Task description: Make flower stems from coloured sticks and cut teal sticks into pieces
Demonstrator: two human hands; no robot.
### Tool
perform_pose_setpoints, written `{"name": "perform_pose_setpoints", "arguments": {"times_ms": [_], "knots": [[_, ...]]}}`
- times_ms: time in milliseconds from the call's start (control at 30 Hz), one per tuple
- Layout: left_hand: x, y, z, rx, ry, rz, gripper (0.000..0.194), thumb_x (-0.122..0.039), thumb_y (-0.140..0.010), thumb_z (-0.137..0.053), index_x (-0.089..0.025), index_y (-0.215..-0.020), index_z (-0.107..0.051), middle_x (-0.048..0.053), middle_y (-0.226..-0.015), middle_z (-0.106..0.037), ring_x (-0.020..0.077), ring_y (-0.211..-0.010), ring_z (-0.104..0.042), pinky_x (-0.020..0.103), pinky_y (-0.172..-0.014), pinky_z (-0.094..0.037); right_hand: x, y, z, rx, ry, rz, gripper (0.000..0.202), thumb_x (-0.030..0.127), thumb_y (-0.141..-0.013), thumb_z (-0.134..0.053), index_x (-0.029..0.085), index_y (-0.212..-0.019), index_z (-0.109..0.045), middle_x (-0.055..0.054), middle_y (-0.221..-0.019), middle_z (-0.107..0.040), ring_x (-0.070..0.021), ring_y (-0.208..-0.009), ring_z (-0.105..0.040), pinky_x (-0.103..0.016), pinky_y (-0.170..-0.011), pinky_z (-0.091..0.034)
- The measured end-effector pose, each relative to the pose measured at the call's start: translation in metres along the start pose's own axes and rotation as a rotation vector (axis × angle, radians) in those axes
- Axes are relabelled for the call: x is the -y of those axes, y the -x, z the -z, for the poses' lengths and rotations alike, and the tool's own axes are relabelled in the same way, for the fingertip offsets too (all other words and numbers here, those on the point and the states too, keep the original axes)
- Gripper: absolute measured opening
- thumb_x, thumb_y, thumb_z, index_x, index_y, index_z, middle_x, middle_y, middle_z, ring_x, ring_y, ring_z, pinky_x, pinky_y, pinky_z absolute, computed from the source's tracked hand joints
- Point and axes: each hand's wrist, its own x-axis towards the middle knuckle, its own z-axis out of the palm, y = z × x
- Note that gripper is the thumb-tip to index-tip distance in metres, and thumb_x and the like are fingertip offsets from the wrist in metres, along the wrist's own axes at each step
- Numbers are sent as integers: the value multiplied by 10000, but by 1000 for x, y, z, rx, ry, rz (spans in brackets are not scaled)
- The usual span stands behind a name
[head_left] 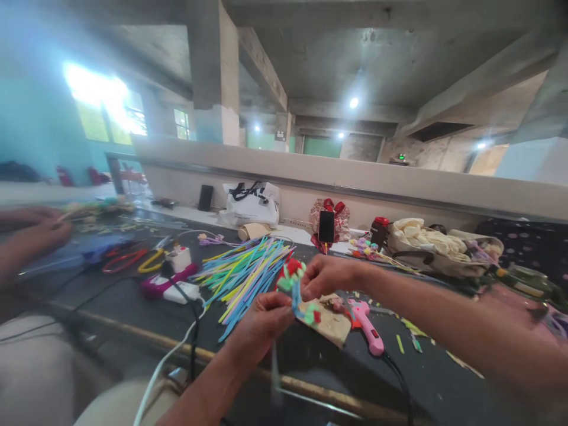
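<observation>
Fingers closed, my left hand (268, 316) pinches the lower part of a small pipe-cleaner flower piece (296, 299), blue in the stem with red and green blooms. My right hand (326, 278) is closed at its upper part, by the green petals; the fingertips are partly hidden. Under both hands lies a tan cardboard piece (337, 328). Just right of it rests a pink hot glue gun (369, 331), its black cord running off the table's front. A spread bundle of coloured pipe cleaners (255, 278) lies left of my hands.
On the left are a purple-and-white power strip (175, 287), yellow-handled pliers (151, 261) and a co-worker's hand (35, 234). Along the back stand a white bag (252, 204), a phone (326, 226) and a cloth-filled bag (437, 248). Scraps (412, 334) lie at right.
</observation>
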Motion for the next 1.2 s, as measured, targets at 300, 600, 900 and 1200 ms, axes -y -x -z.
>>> {"name": "perform_pose_setpoints", "arguments": {"times_ms": [300,600,900,1200], "knots": [[6,-18,0,-249,178,-45,232,-238,-496,-732,-145,-624,-562,-120,-355,-325,-9,-304,-214,125,-315,-125,-44,0,-60,-676,-399,230,127,240,-582,-643,123,-555,-603,81,-379,-385,-14,-349,-210,-173,-348,-110],[0,-16,4,-201,73,-46,199,-282,-557,-697,-126,-663,-632,-70,-372,-483,27,-321,-396,141,-352,-300,-47,-23,-75,-759,-559,258,210,323,-547,-665,132,-557,-580,98,-371,-310,-21,-345,-178,-184,-348,-118],[1,-18,4,-344,92,-117,202,-221,-474,-733,-158,-596,-585,-75,-427,-546,40,-358,-449,144,-372,-317,-48,-15,-77,-834,231,385,300,258,-742,-485,163,-458,-456,43,-473,-385,-84,-477,-364,-206,-466,-237],[4,-20,8,-354,118,-153,188,-206,-487,-718,-150,-570,-559,-93,-409,-504,15,-320,-386,138,-357,-281,-52,-23,-82,-836,738,439,267,182,-791,-413,177,-538,-495,10,-544,-486,-103,-536,-442,-207,-511,-261]]}}
